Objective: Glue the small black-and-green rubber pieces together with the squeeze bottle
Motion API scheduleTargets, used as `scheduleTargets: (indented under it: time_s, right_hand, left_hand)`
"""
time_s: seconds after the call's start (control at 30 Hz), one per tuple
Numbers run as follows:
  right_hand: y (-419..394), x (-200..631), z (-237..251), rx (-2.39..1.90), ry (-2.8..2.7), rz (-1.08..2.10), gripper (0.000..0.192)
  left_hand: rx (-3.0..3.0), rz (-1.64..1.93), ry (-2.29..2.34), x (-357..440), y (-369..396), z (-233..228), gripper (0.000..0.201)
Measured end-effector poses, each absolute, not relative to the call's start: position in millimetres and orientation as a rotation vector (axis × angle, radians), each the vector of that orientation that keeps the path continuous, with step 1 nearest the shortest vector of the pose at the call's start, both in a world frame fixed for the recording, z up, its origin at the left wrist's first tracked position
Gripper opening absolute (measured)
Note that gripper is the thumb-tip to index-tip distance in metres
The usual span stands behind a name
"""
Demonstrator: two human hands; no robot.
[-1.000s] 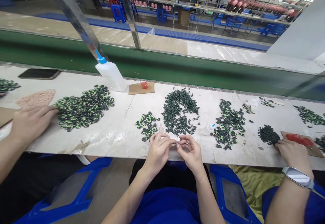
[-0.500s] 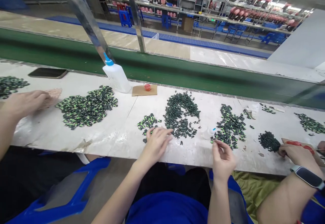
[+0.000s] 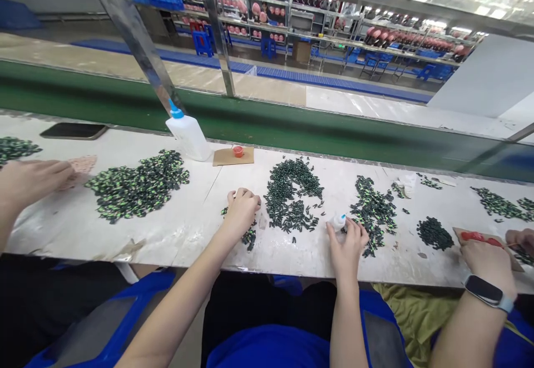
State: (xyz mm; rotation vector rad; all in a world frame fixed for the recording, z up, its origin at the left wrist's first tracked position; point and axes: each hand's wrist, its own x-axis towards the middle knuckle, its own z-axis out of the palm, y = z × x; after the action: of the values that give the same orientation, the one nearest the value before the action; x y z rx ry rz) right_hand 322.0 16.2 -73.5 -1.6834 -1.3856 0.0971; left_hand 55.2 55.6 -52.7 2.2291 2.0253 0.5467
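My left hand (image 3: 241, 212) is over a small pile of dark pieces with green marks (image 3: 250, 236), its fingers curled together; what they pinch is hidden. My right hand (image 3: 349, 244) has its thumb and fingers closed around a small white bottle with a blue tip (image 3: 337, 222), low over the table. Between my hands lies a heap of small dark green pieces (image 3: 294, 181), spread in a rough arch. Just right of my right hand is another heap of dark and green pieces (image 3: 374, 212).
On the white table (image 3: 196, 234) stand a large white bottle with a blue nozzle (image 3: 189, 137) and a red cap (image 3: 238, 151) on cardboard (image 3: 221, 157). A phone (image 3: 74, 131) lies far left. Co-workers' hands work at left (image 3: 33, 181) and right (image 3: 489, 259). A green strip (image 3: 258, 123) runs behind.
My left hand has moved left and farther forward onto the small pile. My right hand has moved left from the heap edge and taken hold of the small bottle. The view has shifted slightly.
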Motion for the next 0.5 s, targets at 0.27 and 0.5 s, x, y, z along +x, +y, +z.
scheduleTargets:
  time_s: [0.27, 0.5]
  right_hand:
    - [7, 320, -66, -1.38, -1.073, 0.761, 0.043]
    - [-1, 311, -73, -1.146, -0.681, 0.841, 0.035]
  left_hand:
    - [2.246, 0.685, 1.574, 95, 2, -53, 0.015]
    - [2.154, 0.735, 1.562, 138, 6, -59, 0.014]
